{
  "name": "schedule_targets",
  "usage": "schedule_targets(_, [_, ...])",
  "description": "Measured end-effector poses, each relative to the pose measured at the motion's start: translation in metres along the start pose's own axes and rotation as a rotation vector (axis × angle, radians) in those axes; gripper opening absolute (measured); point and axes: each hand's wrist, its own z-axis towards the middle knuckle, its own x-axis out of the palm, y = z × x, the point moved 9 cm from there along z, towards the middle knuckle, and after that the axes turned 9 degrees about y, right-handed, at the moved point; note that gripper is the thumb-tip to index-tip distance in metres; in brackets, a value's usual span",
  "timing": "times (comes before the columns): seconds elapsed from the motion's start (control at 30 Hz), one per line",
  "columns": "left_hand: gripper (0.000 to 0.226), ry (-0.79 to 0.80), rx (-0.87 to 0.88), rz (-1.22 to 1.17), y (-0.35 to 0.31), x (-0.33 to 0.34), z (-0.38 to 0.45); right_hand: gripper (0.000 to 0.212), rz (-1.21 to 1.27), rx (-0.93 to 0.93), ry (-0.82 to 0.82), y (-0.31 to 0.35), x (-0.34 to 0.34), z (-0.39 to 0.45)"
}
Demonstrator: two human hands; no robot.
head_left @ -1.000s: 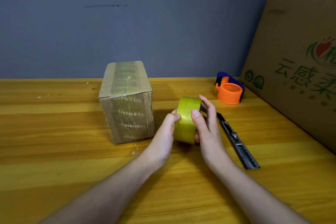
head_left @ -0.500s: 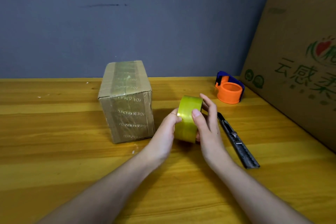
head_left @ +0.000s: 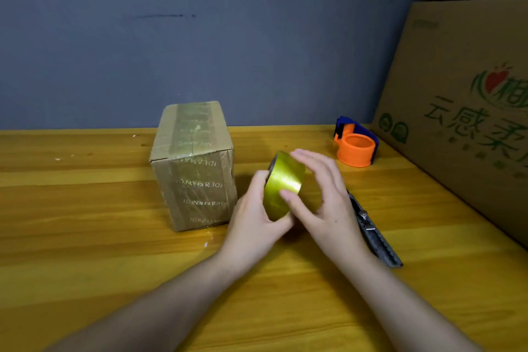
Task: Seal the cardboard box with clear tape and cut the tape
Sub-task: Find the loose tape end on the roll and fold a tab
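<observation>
A small cardboard box (head_left: pixel 194 168) stands upright on the wooden table (head_left: pixel 85 237), with tape strips across its top and front. Just right of it, a yellowish roll of clear tape (head_left: pixel 281 180) is held on edge above the table. My left hand (head_left: pixel 254 223) grips the roll from the left and below. My right hand (head_left: pixel 325 200) cups its right side, thumb pressed on the tape's outer face, fingers arched over the top. A grey utility knife (head_left: pixel 377 234) lies on the table, partly hidden behind my right hand.
An orange and blue tape dispenser (head_left: pixel 355 148) sits at the back right. Large printed cardboard cartons (head_left: pixel 463 111) lean along the right side. A grey wall closes off the back of the table.
The roll has tilted so its top leans left. My right fingers have lifted and spread over its top, and the thumb has slid lower on the tape face.
</observation>
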Motion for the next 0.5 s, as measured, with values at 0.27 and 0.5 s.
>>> schedule_targets(0.27, [0.053, 0.001, 0.004, 0.025, 0.0044, 0.0004, -0.0021, 0.026, -0.023, -0.061, -0.052, 0.0112, -0.0037, -0.0026])
schedule_targets(0.5, [0.053, 0.021, 0.024, 0.056, 0.0046, 0.0033, -0.0009, 0.018, 0.053, -0.03, -0.094, 0.0085, -0.0032, -0.0042])
